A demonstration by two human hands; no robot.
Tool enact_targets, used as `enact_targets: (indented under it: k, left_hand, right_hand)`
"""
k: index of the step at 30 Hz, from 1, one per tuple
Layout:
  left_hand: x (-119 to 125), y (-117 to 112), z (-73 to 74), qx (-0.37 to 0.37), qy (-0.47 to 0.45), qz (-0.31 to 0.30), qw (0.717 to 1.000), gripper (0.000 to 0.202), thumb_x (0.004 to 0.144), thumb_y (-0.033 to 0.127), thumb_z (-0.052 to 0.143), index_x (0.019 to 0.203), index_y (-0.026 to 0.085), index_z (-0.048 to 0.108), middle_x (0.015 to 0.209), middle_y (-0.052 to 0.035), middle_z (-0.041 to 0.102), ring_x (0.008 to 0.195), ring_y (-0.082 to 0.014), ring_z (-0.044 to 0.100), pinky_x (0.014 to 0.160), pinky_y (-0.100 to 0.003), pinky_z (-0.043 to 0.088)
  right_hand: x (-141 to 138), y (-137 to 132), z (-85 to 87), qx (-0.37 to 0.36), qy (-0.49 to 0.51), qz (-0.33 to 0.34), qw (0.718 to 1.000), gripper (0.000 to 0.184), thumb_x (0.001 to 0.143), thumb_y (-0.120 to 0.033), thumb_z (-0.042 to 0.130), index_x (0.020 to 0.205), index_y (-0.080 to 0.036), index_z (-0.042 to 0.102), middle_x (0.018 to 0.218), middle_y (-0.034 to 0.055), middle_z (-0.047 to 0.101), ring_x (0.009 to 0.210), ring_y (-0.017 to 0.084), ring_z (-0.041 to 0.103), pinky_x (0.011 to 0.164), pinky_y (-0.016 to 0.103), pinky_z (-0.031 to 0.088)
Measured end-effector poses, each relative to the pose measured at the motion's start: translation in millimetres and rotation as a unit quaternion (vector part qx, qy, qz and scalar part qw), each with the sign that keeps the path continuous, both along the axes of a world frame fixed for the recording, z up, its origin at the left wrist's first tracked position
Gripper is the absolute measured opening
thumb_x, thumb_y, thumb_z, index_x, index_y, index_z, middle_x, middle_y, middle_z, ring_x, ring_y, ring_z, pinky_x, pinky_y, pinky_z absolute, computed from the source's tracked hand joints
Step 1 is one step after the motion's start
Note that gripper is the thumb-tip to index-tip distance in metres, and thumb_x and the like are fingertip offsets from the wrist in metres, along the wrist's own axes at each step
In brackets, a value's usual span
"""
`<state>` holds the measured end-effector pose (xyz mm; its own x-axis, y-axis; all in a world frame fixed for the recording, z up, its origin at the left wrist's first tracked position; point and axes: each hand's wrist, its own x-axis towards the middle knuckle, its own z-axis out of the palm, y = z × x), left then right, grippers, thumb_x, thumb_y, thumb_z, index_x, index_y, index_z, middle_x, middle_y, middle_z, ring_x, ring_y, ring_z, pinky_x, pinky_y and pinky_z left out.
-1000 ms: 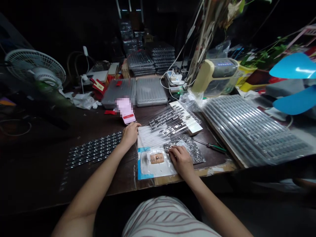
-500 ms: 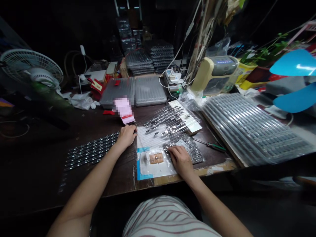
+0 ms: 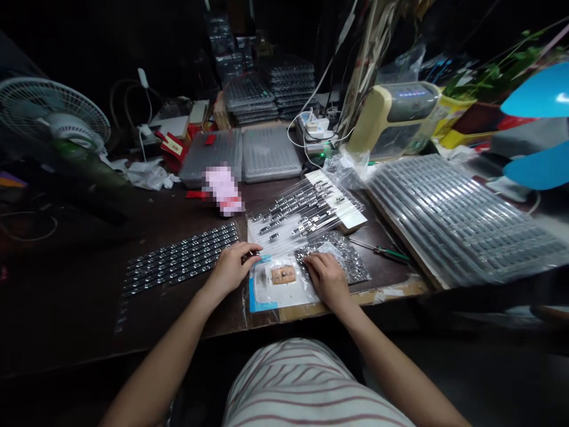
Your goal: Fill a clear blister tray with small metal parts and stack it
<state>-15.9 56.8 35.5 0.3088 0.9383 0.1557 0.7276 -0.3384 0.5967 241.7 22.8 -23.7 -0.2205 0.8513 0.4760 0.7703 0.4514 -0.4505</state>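
My left hand [image 3: 231, 271] sits at the lower left corner of a clear sheet of metal parts in rows [image 3: 300, 219], its fingertips pinched on a small shiny metal piece. My right hand [image 3: 326, 279] lies on a clear bag of loose silver parts [image 3: 340, 255], and its fingertips are hidden against the bag. Between my hands is a blue-edged white pad [image 3: 271, 290] with a tan patch [image 3: 283, 274] on it. A long strip of metal parts [image 3: 180, 259] lies left of my left hand.
A green-handled screwdriver [image 3: 391, 255] lies right of the bag. A large stack of clear trays [image 3: 462, 219] fills the right side. Behind are grey cases [image 3: 211, 157], a pixelated pink object [image 3: 224, 190], a power strip [image 3: 313, 133], and a fan [image 3: 56, 115].
My left hand has moved right and toward me, from beside the pink object to the sheet's lower corner. My right hand stays on the bag.
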Motion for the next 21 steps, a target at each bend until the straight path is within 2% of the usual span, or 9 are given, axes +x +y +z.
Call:
enact_targets:
  k: [4,8,13,17,21]
  left_hand:
    - [9,-14,-4.1,0.018,0.041,-0.003,0.999,0.02,0.083,0.023,0.061,0.102,0.024,0.067,0.099,-0.0029,0.069,0.088,-0.0181,0.064,0.08,-0.03,0.049]
    - [14,-21,-12.2,0.018,0.041,0.009,0.999,0.021,0.081,0.02,0.064,0.102,0.022,0.066,0.095,-0.0029,0.069,0.083,-0.0174,0.064,0.076,-0.029,0.049]
    - [19,-37,-19.6,0.014,0.052,-0.013,0.998,0.015,0.084,0.02,0.06,0.097,0.02,0.068,0.092,-0.0047,0.068,0.089,-0.0189,0.062,0.08,-0.031,0.048]
    - [21,-46,-22.8,0.018,0.023,-0.013,0.999,0.016,0.086,0.019,0.058,0.097,0.021,0.069,0.09,-0.0048,0.065,0.086,-0.0174,0.06,0.079,-0.03,0.048]
    - [27,-45,-29.1,0.011,-0.034,0.001,0.999,0.016,0.084,0.019,0.06,0.097,0.02,0.069,0.088,-0.0042,0.065,0.082,-0.0161,0.061,0.077,-0.028,0.049]
  right_hand:
    - [-1,0,0.6,-0.001,-0.007,0.005,1.0,0.016,0.092,-0.02,0.047,0.096,-0.019,0.063,0.092,0.0065,0.064,0.089,0.02,0.053,0.079,0.033,0.044]
    - [-1,0,-0.2,0.011,-0.001,0.005,1.0,0.017,0.092,-0.02,0.048,0.1,-0.02,0.063,0.093,0.0064,0.064,0.088,0.02,0.054,0.079,0.033,0.045]
    - [-1,1,-3.5,0.023,0.009,0.015,1.0,0.017,0.091,-0.019,0.049,0.098,-0.02,0.064,0.095,0.0066,0.064,0.09,0.02,0.055,0.08,0.034,0.045]
    - [-2,1,-2.6,0.029,0.028,0.02,0.999,0.018,0.092,-0.018,0.048,0.102,-0.02,0.063,0.094,0.0065,0.066,0.09,0.019,0.056,0.081,0.034,0.046]
    - [-6,-2,2.0,0.023,0.035,0.029,0.999,0.016,0.092,-0.02,0.049,0.098,-0.022,0.064,0.093,0.0058,0.066,0.088,0.019,0.056,0.078,0.033,0.047]
